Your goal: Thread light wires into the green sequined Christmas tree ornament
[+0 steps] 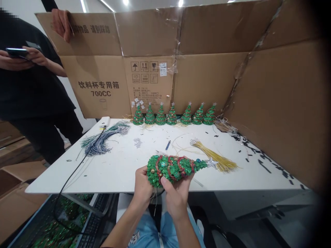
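Observation:
A green glittery Christmas tree (173, 168) with red garland and a silver star lies on its side in both hands, above the table's front edge, its star pointing right. My left hand (143, 182) grips it at the base. My right hand (177, 193) holds it from below and in front, the thumb on the tree's side. Thin wires hang from under the base. Beyond the tree lie a small blue tool (168, 145) and a bundle of yellow wires (217, 156).
Several small trees (160, 115) line the cardboard wall (207, 79). A green and dark wire bundle (99, 143) and a black cable lie left on the table (124, 175). Black scraps (261, 162) are at right. A person (31, 86) stands left, holding a phone. A crate (85, 220) holds more trees.

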A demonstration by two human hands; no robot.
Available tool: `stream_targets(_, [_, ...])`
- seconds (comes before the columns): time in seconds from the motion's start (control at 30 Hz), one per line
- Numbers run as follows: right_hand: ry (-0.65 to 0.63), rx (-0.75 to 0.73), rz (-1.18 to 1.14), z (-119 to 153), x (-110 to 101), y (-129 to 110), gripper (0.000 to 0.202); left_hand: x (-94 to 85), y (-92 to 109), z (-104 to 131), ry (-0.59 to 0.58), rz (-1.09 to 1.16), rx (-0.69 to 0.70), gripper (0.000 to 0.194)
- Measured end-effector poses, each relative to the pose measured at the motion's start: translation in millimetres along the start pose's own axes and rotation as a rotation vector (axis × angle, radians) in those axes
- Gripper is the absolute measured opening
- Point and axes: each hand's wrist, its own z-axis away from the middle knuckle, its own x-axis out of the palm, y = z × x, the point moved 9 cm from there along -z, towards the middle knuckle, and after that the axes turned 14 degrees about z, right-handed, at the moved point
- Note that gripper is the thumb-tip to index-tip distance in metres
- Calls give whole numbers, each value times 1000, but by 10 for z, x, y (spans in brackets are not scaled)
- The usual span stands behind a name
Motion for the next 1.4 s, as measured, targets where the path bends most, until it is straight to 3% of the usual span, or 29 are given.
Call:
stream_targets(0.27, [7, 152, -94, -89, -9, 138, 97, -39, -48, -62, -1, -149, -48, 20])
stream_targets(0.4, [4, 235, -151, -147, -10, 254, 89, -106, -86, -158, -16, -207, -58, 26])
stream_targets(0.8, [-66, 252, -134, -301, 23, 335, 82, -211, -18, -281, -58, -358, -5, 23])
stream_targets(1.1, [-176, 223, -82, -753, 278, 499, 95, -358, 82, -456, -101, -436, 43, 22])
stream_targets(1.4, [-209, 165, -3, -1167, 382, 523, 77, -342, 239, -885, -100, -504, 140, 20])
